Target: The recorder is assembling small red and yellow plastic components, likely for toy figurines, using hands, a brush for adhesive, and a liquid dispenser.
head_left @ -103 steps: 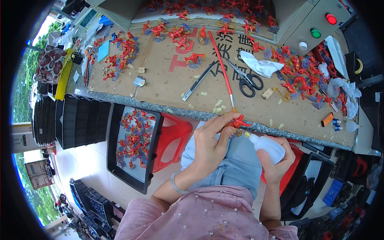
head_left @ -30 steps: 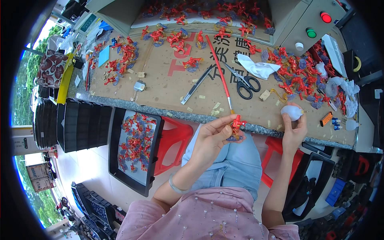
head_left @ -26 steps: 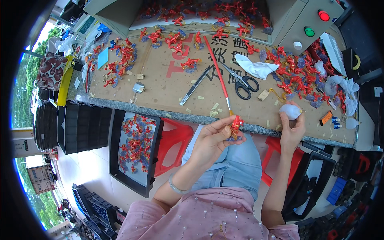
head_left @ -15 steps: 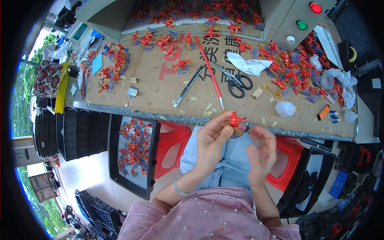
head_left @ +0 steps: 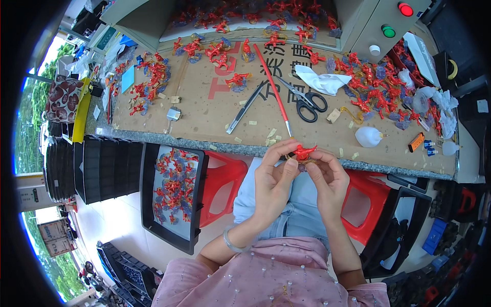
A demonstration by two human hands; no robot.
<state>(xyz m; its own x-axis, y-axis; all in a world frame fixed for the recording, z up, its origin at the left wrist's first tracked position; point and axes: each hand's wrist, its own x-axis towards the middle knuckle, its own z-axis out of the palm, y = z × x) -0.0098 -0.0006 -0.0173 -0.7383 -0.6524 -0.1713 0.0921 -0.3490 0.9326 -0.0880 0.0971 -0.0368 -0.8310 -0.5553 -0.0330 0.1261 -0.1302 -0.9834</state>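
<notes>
A small red figurine (head_left: 305,151) with a translucent purple and yellow base is held up over my lap, just off the table's near edge. My left hand (head_left: 275,179) pinches it from the left side with thumb and fingers. From the other side, my right hand (head_left: 330,181) grips its base between thumb and forefinger. Just beyond my hands lies a red-handled paintbrush (head_left: 275,94). Tweezers (head_left: 244,110) rest to its left, and black-handled scissors (head_left: 310,106) to its right. Fingers cover part of the figurine.
Many similar figurines lie in piles at the table's left, right and back, inside an open grey cabinet (head_left: 353,30). A white squeeze bottle (head_left: 369,136) and crumpled tissue (head_left: 323,82) stand at right. A black tray (head_left: 147,199) of figurines is left of my lap, beside red stools (head_left: 223,184).
My right hand has come in from the right and taken hold of the figurine's base. The figurine has tilted in my left hand. The whole view has shifted slightly.
</notes>
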